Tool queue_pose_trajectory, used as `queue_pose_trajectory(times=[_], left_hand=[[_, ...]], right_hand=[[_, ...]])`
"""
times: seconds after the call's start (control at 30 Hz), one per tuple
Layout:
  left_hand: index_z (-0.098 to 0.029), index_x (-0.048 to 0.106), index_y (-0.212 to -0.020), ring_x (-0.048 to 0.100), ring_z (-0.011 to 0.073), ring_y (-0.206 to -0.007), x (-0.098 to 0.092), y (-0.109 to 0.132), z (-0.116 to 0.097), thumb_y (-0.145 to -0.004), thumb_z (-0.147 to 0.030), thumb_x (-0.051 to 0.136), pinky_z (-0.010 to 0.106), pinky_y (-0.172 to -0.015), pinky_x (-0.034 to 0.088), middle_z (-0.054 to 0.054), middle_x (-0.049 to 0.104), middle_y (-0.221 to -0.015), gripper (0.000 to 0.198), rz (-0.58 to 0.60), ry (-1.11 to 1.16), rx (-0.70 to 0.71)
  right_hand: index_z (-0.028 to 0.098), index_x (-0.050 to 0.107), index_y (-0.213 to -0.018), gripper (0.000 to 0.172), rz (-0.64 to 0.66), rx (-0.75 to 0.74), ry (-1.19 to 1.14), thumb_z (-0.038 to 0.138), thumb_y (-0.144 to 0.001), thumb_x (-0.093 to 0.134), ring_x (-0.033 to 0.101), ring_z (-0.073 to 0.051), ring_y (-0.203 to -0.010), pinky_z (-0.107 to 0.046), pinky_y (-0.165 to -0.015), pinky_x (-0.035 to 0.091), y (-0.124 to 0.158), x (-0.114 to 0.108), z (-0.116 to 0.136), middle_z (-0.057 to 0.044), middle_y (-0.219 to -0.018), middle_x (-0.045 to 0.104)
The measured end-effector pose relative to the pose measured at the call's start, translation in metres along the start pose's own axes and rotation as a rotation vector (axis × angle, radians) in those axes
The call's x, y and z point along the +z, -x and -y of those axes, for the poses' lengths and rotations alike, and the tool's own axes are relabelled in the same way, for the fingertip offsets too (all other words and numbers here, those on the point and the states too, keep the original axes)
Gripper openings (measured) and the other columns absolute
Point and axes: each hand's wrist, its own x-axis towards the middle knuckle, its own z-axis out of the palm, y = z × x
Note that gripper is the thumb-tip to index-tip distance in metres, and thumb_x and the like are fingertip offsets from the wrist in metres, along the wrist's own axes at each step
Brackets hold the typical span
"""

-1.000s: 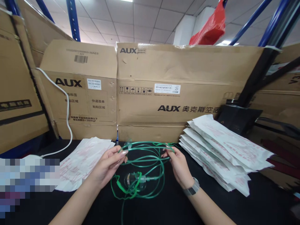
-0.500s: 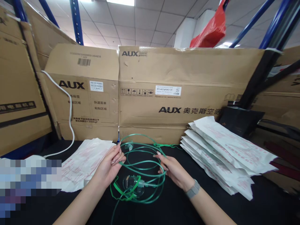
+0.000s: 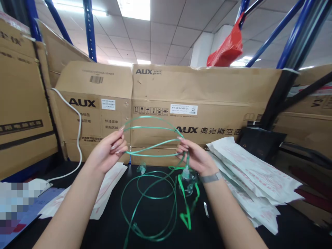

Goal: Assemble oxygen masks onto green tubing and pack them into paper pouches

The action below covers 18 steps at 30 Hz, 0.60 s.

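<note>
- Both hands are raised over the table and well apart, palms turned toward each other.
- The left hand point(image 3: 107, 149) pinches a loop of green-tinted oxygen tubing point(image 3: 155, 117) between thumb and curled fingers.
- The right hand point(image 3: 193, 155) grips other strands of the same tubing, with a grey wristband point(image 3: 210, 178) on its wrist.
- The tubing arcs between the hands, and its lower coils trail down onto the black table point(image 3: 204, 231).
- A clear oxygen mask point(image 3: 187, 183) hangs just below the right hand, with its green strap point(image 3: 188, 216) dangling beneath (whether the strap reaches the table, I cannot tell).
- A small clear connector point(image 3: 141, 168) sits among the far coils.
- A small metal strip point(image 3: 206, 209) lies on the table, near the right.
- A stack of white printed pouches point(image 3: 249, 169) lies to the right, and a single white pouch point(image 3: 110, 186) lies to the left.
- Flattened AUX cardboard cartons point(image 3: 197, 86) stand along the far edge, with a white cable point(image 3: 77, 138) running down at the left.
</note>
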Motion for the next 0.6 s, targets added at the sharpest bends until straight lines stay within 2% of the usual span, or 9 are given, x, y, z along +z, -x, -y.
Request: queue_pose_trajectory(times=[0.13,0.2,0.27,0.33,0.43,0.5,0.6], left_hand=[[-0.013,0.052,-0.062,0.017,0.0022,-0.034,-0.002,0.004,-0.009,-0.083,-0.017,0.049,0.013,-0.035,0.024,-0.01,0.028,-0.038,0.022,0.022,-0.17,-0.003],[-0.013,0.055,-0.065,0.018,0.0025,-0.035,-0.01,0.007,-0.008,-0.081,-0.022,0.053,0.014,-0.036,0.026,-0.01,0.029,-0.039,0.018,0.035,-0.33,-0.074],[-0.014,0.057,-0.071,0.026,0.0033,-0.038,-0.018,0.009,-0.007,-0.077,-0.023,0.059,0.015,-0.039,0.031,-0.009,0.032,-0.042,0.011,0.067,-0.493,-0.186],[-0.015,0.059,-0.076,0.034,0.0045,-0.043,-0.024,0.01,-0.008,-0.071,-0.023,0.065,0.016,-0.042,0.034,-0.007,0.039,-0.047,0.012,0.059,-0.607,-0.224],[-0.016,0.059,-0.074,0.033,0.004,-0.041,-0.031,0.01,-0.014,-0.067,-0.023,0.069,0.014,-0.037,0.03,-0.007,0.039,-0.047,0.014,-0.054,-0.66,-0.125],[-0.016,0.059,-0.068,0.027,0.0027,-0.036,-0.036,0.009,-0.018,-0.065,-0.022,0.07,0.014,-0.034,0.027,-0.009,0.033,-0.041,0.012,-0.128,-0.639,-0.058],[-0.016,0.055,-0.053,0.026,0.0019,-0.034,-0.043,0.004,-0.02,-0.063,-0.014,0.071,0.013,-0.034,0.031,-0.009,0.033,-0.037,0.018,-0.207,-0.498,0.01]], right_hand=[[0.018,0.05,-0.057,0.021,0.148,-0.086,-0.122,0.028,-0.072,0.061,0.022,-0.004,-0.038,-0.02,-0.05,0.037,0.002,0.004,0.012,0.011,-0.041,0.022],[0.018,0.054,-0.062,0.016,0.14,-0.088,-0.072,0.028,-0.073,0.06,0.014,-0.004,-0.037,-0.02,-0.045,0.034,0.002,0.002,0.008,0.012,-0.041,0.018],[0.017,0.056,-0.065,0.014,0.115,-0.078,-0.003,0.028,-0.073,0.06,0.011,-0.004,-0.037,-0.02,-0.043,0.031,0.0,-0.001,0.004,0.012,-0.041,0.018],[0.017,0.055,-0.064,0.017,0.103,-0.07,0.053,0.03,-0.074,0.059,0.012,-0.005,-0.037,-0.02,-0.043,0.031,-0.002,-0.001,0.001,0.011,-0.042,0.018],[0.019,0.048,-0.055,0.028,0.149,-0.054,0.093,0.036,-0.076,0.056,0.019,-0.005,-0.038,-0.023,-0.05,0.038,-0.002,0.003,0.001,0.01,-0.042,0.021],[0.019,0.046,-0.052,0.031,0.208,-0.061,0.091,0.035,-0.076,0.056,0.028,-0.006,-0.04,-0.027,-0.06,0.042,0.0,0.007,0.0,0.009,-0.044,0.026],[0.018,0.051,-0.056,0.023,0.266,-0.083,0.116,0.029,-0.074,0.059,0.045,-0.009,-0.053,-0.032,-0.072,0.043,0.002,0.011,-0.003,0.007,-0.048,0.032]])
